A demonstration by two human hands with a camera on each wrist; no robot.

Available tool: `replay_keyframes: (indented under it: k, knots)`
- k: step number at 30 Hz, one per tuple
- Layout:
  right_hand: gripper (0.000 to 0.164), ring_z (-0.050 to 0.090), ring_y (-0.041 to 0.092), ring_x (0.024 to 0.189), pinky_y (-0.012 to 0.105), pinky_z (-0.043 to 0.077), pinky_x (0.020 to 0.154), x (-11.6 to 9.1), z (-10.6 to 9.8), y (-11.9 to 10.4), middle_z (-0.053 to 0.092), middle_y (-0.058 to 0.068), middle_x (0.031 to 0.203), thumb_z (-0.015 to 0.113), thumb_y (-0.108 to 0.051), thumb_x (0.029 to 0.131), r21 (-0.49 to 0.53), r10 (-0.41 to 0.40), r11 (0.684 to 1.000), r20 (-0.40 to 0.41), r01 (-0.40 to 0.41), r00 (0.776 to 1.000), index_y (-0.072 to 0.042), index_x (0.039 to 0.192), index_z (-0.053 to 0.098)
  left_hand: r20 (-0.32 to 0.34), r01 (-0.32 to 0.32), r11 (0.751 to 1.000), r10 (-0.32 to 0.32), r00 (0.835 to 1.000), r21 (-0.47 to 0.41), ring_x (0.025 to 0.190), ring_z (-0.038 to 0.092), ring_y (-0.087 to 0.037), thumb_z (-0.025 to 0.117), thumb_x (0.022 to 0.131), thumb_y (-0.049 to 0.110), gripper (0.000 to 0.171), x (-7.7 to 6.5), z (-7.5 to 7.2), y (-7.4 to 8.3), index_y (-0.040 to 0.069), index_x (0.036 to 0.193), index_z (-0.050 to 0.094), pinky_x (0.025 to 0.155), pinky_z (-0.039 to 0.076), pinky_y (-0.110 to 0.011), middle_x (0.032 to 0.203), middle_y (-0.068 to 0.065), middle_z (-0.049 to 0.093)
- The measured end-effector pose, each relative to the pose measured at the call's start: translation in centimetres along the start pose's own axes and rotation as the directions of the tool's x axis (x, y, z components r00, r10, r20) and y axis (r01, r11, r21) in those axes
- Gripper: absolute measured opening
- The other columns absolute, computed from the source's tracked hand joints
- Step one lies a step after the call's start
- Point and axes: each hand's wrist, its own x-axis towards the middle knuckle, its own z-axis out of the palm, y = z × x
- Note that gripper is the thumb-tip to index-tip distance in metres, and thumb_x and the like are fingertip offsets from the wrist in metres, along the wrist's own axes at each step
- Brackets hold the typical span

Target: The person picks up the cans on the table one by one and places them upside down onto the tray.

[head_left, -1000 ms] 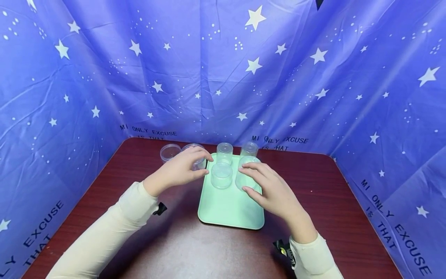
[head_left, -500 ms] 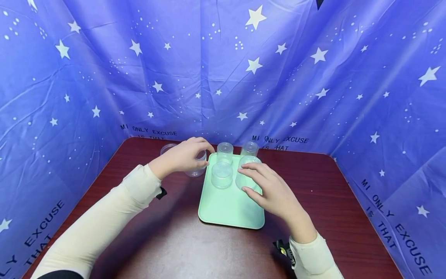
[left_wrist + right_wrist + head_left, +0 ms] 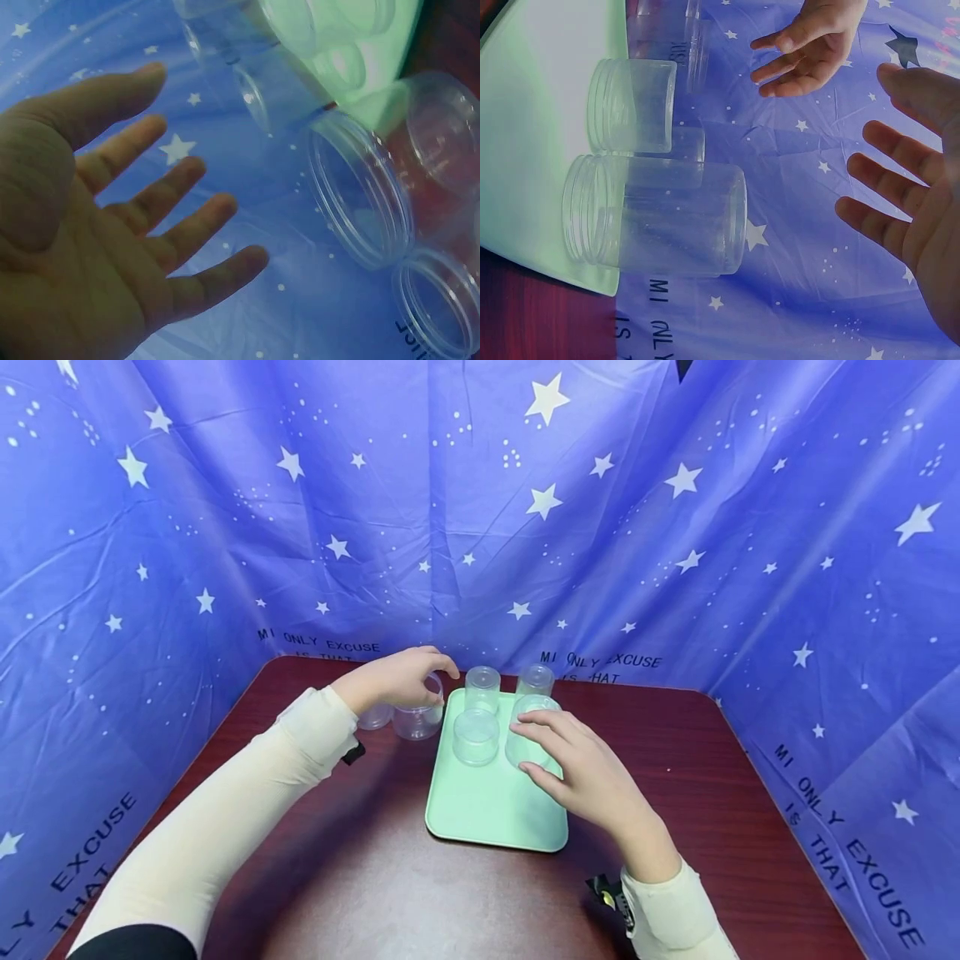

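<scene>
Clear jars stand upside down, threaded necks down, on a light green tray (image 3: 495,818). A short jar (image 3: 476,739) is at front left and a larger jar (image 3: 679,217) at front right, with narrower jars (image 3: 482,689) behind. My right hand (image 3: 581,768) hovers by the larger jar, fingers spread; the right wrist view shows a gap between them. Left of the tray, two clear jars (image 3: 416,722) stand on the table, mouths up in the left wrist view. My left hand (image 3: 401,678) is above them, its fingers apart and holding nothing, partly hiding them in the head view.
The dark red wooden table (image 3: 390,893) runs back to a blue star-printed curtain (image 3: 480,527), which encloses the back and sides. A back-right jar (image 3: 535,680) stands at the tray's far edge, close to the curtain.
My left hand has moved away from me toward the back, over the jars left of the tray, showing more of their front. My right hand and the jars on the tray stay put.
</scene>
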Motion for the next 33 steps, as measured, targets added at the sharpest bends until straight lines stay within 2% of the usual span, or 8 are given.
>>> replay_keyframes:
  k: [5, 9, 13, 17, 21, 25, 33]
  knots:
    - [0.051, 0.056, 0.023, 0.129, 0.039, 0.042, 0.111, -0.1, 0.1, 0.1, 0.060, 0.004, 0.139, 0.077, -0.024, 0.090, -0.015, 0.003, 1.000, 0.020, -0.003, 1.000, -0.016, 0.138, 0.063, 0.101, 0.031, 0.999, -0.032, 0.994, 0.011, 0.131, 0.052, -0.033, 0.075, 0.091, 0.014, 0.050, 1.0, -0.1, -0.5, 0.016, 0.138, 0.061, 0.107, 0.047, -0.047, 0.146, -0.013, 0.052]
    - [0.051, 0.056, 0.024, 0.129, 0.042, 0.043, 0.110, -0.1, 0.2, 0.2, 0.060, 0.005, 0.138, 0.078, -0.024, 0.090, -0.019, -0.010, 1.000, 0.016, 0.011, 1.000, -0.017, 0.138, 0.063, 0.130, 0.083, 0.995, -0.088, 0.988, 0.049, 0.147, 0.036, -0.039, 0.076, 0.090, 0.021, 0.052, 1.5, -0.1, -1.0, 0.017, 0.140, 0.060, 0.116, 0.036, -0.057, 0.155, -0.016, 0.045]
    - [0.050, 0.056, 0.023, 0.130, 0.041, 0.043, 0.111, -0.1, 0.2, 0.2, 0.060, 0.005, 0.138, 0.078, -0.024, 0.090, -0.022, -0.008, 1.000, 0.014, 0.008, 1.000, -0.017, 0.137, 0.063, 0.140, 0.114, 0.990, -0.125, 0.982, 0.085, 0.153, 0.022, -0.043, 0.076, 0.090, 0.028, 0.055, 2.0, 0.0, -1.4, 0.017, 0.141, 0.058, 0.120, 0.028, -0.062, 0.161, -0.018, 0.038]
    - [0.050, 0.057, 0.023, 0.129, 0.043, 0.045, 0.109, -0.2, 0.1, 0.3, 0.060, 0.005, 0.138, 0.078, -0.024, 0.090, -0.033, -0.007, 0.999, 0.013, 0.008, 1.000, -0.017, 0.137, 0.063, 0.134, 0.101, 0.992, -0.111, 0.985, 0.079, 0.150, 0.028, -0.044, 0.076, 0.089, 0.027, 0.056, 2.5, 0.4, -1.6, 0.016, 0.141, 0.059, 0.116, 0.034, -0.061, 0.158, -0.019, 0.041]
    - [0.050, 0.058, 0.024, 0.126, 0.045, 0.047, 0.106, -0.2, 0.2, 0.4, 0.061, 0.006, 0.136, 0.079, -0.022, 0.089, -0.044, -0.018, 0.999, 0.009, 0.018, 1.000, -0.017, 0.136, 0.064, 0.129, 0.081, 0.990, -0.095, 0.987, 0.115, 0.144, 0.037, -0.043, 0.077, 0.088, 0.027, 0.056, 3.1, 1.0, -2.1, 0.017, 0.140, 0.059, 0.113, 0.039, -0.057, 0.153, -0.016, 0.046]
    - [0.049, 0.060, 0.025, 0.125, 0.046, 0.049, 0.104, -0.1, 0.2, 0.5, 0.061, 0.006, 0.136, 0.079, -0.022, 0.089, -0.040, -0.024, 0.999, 0.019, 0.024, 1.000, -0.017, 0.135, 0.064, 0.151, 0.088, 0.986, -0.109, 0.982, 0.139, 0.144, 0.036, -0.044, 0.077, 0.089, 0.028, 0.059, 3.4, 1.4, -2.8, 0.018, 0.143, 0.057, 0.116, 0.036, -0.057, 0.154, -0.016, 0.045]
    - [0.049, 0.059, 0.023, 0.126, 0.045, 0.050, 0.103, -0.2, 0.0, 0.2, 0.060, 0.004, 0.138, 0.079, -0.023, 0.090, 0.006, 0.000, 1.000, 0.035, 0.000, 0.999, -0.019, 0.136, 0.064, 0.181, 0.095, 0.990, -0.113, 0.977, 0.104, 0.145, 0.037, -0.041, 0.080, 0.087, 0.030, 0.063, 3.5, 1.7, -4.1, 0.017, 0.143, 0.057, 0.118, 0.035, -0.054, 0.154, -0.017, 0.045]
